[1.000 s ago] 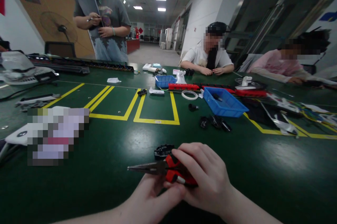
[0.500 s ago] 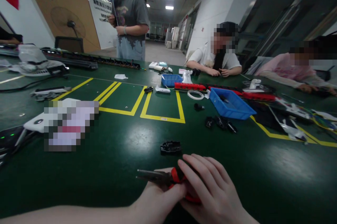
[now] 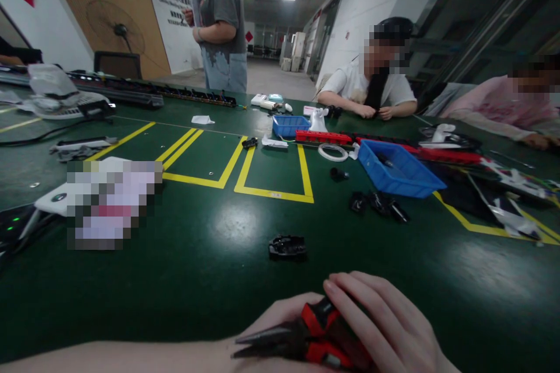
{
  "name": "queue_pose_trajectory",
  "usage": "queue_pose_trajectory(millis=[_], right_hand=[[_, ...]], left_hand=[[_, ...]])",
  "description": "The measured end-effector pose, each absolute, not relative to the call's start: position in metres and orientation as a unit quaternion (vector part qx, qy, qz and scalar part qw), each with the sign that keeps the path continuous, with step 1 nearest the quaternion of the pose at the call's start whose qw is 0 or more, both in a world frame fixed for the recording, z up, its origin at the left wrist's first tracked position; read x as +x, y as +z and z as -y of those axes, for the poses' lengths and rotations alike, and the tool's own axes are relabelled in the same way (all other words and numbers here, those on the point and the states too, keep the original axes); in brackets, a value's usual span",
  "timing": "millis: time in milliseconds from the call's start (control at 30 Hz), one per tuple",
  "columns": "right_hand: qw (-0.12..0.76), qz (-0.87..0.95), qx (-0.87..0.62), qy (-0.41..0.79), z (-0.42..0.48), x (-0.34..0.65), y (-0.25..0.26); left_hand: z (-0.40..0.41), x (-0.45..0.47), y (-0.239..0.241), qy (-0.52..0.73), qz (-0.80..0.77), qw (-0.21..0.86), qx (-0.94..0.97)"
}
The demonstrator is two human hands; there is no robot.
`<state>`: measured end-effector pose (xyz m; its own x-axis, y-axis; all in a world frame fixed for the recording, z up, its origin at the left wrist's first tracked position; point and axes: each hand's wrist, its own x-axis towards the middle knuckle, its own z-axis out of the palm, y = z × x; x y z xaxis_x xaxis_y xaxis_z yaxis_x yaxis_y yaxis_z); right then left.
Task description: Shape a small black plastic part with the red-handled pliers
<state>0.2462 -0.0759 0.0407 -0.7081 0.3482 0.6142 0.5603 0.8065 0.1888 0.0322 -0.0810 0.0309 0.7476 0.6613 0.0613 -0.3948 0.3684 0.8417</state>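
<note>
Beneath the grip spreads a green table (image 3: 175, 279), a blue bin (image 3: 402, 177) farther out and right. Left hand (image 3: 284, 313) here, fingers hidden, its hold impossible to tell; right hand (image 3: 389, 320) wraps closed around red-handled pliers (image 3: 297, 339), nose pointing left, jaws slightly parted! And just past the grip, on the table, a black shell (image 3: 287, 247).

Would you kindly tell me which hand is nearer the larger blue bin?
Right: the right hand, around the pliers, is nearly straight below the larger blue bin in view; the left hand is farther off, lower left.
</note>
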Motion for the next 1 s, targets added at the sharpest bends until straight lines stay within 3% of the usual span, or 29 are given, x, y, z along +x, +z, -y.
queue_pose_trajectory(millis=[300, 600, 733, 900, 1000], right_hand=[[0.297, 0.905, -0.251, -0.171, 0.071, 0.239, 0.041], [0.311, 0.9, -0.265, -0.151, 0.074, 0.251, 0.029], [0.331, 0.872, -0.316, -0.171, 0.074, 0.26, 0.03], [0.318, 0.849, -0.39, -0.162, 0.059, 0.28, 0.035], [0.305, 0.853, -0.399, -0.144, 0.048, 0.29, 0.034]], left_hand=[[0.076, 0.036, 0.019, 0.297, -0.188, 0.81, 0.469], [0.066, 0.035, 0.005, 0.246, -0.253, 0.706, 0.615], [0.059, 0.024, 0.021, 0.197, -0.234, 0.55, 0.777], [0.041, 0.001, 0.039, 0.249, -0.28, 0.216, 0.902], [0.025, -0.008, 0.039, 0.281, -0.341, 0.166, 0.882]])
